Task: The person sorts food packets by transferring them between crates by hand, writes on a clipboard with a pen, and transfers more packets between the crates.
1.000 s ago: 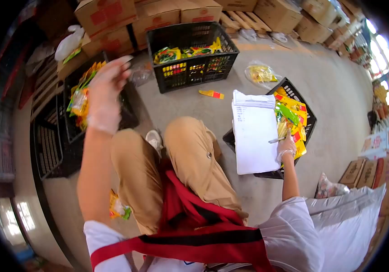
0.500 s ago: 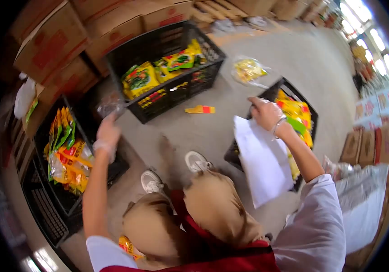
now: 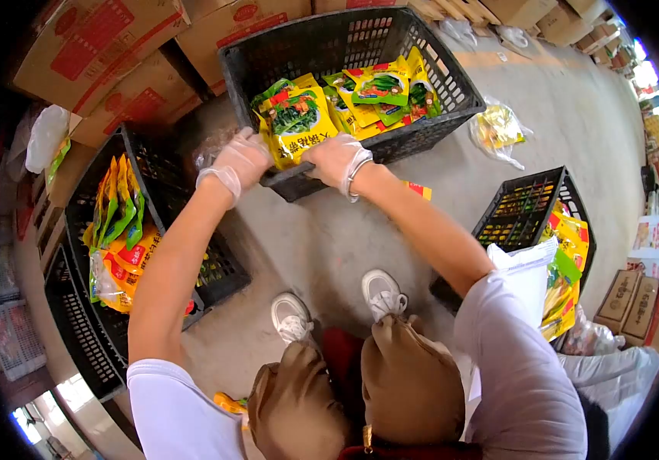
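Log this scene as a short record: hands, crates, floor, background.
Left hand: gloved, at the middle crate's near rim
Right hand: gloved, at the same rim
Middle crate: black, holding yellow pouches
Left crate: black, holding colourful packets
Right crate: partly hidden by white papers
Floor: clear plastic bag, yellow contents
Background: cardboard boxes

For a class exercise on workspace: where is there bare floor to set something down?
Bare floor lies between the white shoes and the central crate. Another patch borders the bagged packets, farther right. It is crowded at left, with crates near cartons, and inside the central crate, where yellow packets overlap.
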Motion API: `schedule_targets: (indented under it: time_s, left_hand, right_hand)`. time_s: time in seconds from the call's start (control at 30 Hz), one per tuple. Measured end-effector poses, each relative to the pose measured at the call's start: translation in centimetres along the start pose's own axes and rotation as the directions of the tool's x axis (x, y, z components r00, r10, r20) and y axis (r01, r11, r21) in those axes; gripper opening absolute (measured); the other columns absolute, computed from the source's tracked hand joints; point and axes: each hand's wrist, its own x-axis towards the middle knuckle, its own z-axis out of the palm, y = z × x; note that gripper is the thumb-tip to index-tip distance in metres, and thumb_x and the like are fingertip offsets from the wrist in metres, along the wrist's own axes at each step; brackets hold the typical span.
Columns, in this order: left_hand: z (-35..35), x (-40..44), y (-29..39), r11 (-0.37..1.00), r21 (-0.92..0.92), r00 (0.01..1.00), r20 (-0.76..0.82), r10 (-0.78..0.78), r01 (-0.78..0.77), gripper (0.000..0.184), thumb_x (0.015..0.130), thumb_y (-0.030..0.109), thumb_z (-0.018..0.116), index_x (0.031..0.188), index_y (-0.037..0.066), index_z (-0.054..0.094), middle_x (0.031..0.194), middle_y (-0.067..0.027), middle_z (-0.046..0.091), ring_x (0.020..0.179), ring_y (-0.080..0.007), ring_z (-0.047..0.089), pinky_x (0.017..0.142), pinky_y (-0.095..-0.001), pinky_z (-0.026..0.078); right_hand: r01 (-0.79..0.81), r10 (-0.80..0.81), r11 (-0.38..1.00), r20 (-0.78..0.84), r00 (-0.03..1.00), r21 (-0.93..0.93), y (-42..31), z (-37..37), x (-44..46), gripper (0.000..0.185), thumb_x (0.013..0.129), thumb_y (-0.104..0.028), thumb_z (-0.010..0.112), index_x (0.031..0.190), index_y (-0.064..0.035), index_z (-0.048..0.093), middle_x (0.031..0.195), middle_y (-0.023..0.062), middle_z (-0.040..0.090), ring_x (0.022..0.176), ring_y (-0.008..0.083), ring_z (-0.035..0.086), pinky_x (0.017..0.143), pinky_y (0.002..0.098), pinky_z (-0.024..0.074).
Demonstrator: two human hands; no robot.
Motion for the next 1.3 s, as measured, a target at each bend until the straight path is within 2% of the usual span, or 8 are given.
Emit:
schedule_targets:
  time_s: [0.37, 0.5, 0.6, 0.77, 0.87, 1.0, 1.17, 1.3]
  left_hand:
    - [-5.6, -7.4, 17.6, 0.974, -0.175, 0.977, 0.128, 0.169, -0.145, 0.01, 0.067, 0.011, 0.051, 0.068, 0.009, 0.06, 0.072, -0.0111, 0.061, 0.064, -0.0241, 0.055, 0.063, -0.0334, 0.043]
    - [-6.5, -10.5, 16.9, 0.925, -0.367, 0.993, 0.019, 0.114, -0.099, 0.015, 0.071, 0.012, 0.052, 0.081, 0.005, 0.061, 0.085, -0.0134, 0.062, 0.075, -0.0264, 0.057, 0.07, -0.035, 0.045]
    - [-8.2, -12.8, 15.8, 0.26, -0.938, 0.941, 0.144, -0.306, 0.228, 0.031, 0.08, 0.015, 0.056, 0.108, 0.003, 0.057, 0.104, -0.0103, 0.061, 0.097, -0.0241, 0.057, 0.088, -0.0323, 0.042]
    - [-6.6, -16.5, 14.5, -0.081, -0.949, 0.798, 0.302, -0.522, 0.305, 0.027, 0.082, 0.012, 0.056, 0.107, 0.001, 0.058, 0.099, -0.0098, 0.063, 0.093, -0.0156, 0.058, 0.083, -0.0257, 0.044]
    - [-7.1, -16.0, 14.1, -0.774, -0.633, 0.72, 0.547, -0.427, 0.022, 0.03, 0.085, 0.019, 0.056, 0.107, -0.002, 0.054, 0.1, -0.0097, 0.06, 0.093, -0.0181, 0.057, 0.082, -0.0267, 0.043]
    - [-7.2, -14.2, 13.4, -0.763, -0.64, 0.676, 0.524, -0.518, -0.089, 0.061, 0.082, 0.039, 0.06, 0.122, -0.001, 0.039, 0.116, -0.0107, 0.052, 0.102, -0.0174, 0.051, 0.086, -0.0286, 0.039]
    - [-7.8, -12.0, 10.5, -0.897, -0.309, 0.843, 0.342, -0.416, -0.317, 0.063, 0.084, 0.054, 0.049, 0.123, 0.005, 0.042, 0.113, -0.0096, 0.053, 0.104, -0.0182, 0.051, 0.088, -0.0319, 0.041]
    - [-11.0, -17.7, 7.7, -0.411, -0.731, 0.434, 0.173, -0.884, -0.545, 0.045, 0.09, 0.03, 0.048, 0.127, 0.005, 0.041, 0.115, -0.0091, 0.052, 0.099, -0.0169, 0.053, 0.085, -0.0276, 0.044]
  right_hand:
    - [-0.055, -0.353, 0.806, 0.553, 0.754, 0.589, 0.6, -3.4, -13.0, 0.053, 0.077, -0.03, 0.064, 0.122, -0.006, 0.049, 0.108, 0.0121, 0.06, 0.098, 0.0232, 0.058, 0.089, 0.0338, 0.0421]
    - [-0.216, 0.141, 0.965, 0.398, 0.906, 0.15, 0.8, -1.5, -7.7, 0.084, 0.068, -0.05, 0.068, 0.121, 0.0089, 0.041, 0.107, 0.023, 0.058, 0.095, 0.0268, 0.059, 0.082, 0.0322, 0.0465]
    - [-0.446, 0.321, 0.895, 0.722, 0.613, -0.019, -2.4, 1.1, -5.5, 0.095, 0.056, -0.062, 0.07, 0.11, 0.0135, 0.048, 0.105, 0.0253, 0.058, 0.093, 0.033, 0.06, 0.077, 0.0367, 0.0485]
    - [-0.399, 0.439, 0.899, 0.406, 0.802, -0.182, -2.1, 6.2, -5.8, 0.062, 0.067, -0.06, 0.064, 0.084, -0.0007, 0.066, 0.087, 0.0195, 0.063, 0.091, 0.0255, 0.061, 0.074, 0.0343, 0.0497]
    - [-0.44, 0.406, 0.897, 0.32, 0.856, 0.039, -1.3, 3.0, -5.1, 0.052, 0.065, -0.048, 0.068, 0.078, 0.0022, 0.064, 0.081, 0.0208, 0.063, 0.084, 0.0285, 0.061, 0.071, 0.0365, 0.0481]
    - [0.185, -0.154, 0.974, -0.214, 0.964, 0.134, -2.4, -2.5, -3.6, 0.042, 0.075, -0.038, 0.06, 0.087, 0.002, 0.062, 0.08, 0.016, 0.062, 0.073, 0.0255, 0.058, 0.067, 0.0334, 0.0436]
    - [0.085, -0.043, -0.111, -0.09, 0.995, 0.99, -12.0, -11.0, -3.0, 0.041, 0.078, -0.028, 0.064, 0.1, 0.0056, 0.057, 0.088, 0.0101, 0.062, 0.078, 0.0122, 0.06, 0.068, 0.0262, 0.048]
    - [0.134, -0.139, -0.074, -0.143, 0.98, 0.988, -13.5, -10.9, 0.0, 0.048, 0.082, -0.039, 0.057, 0.107, 0.0024, 0.054, 0.089, 0.0103, 0.062, 0.076, 0.014, 0.058, 0.069, 0.0265, 0.048]
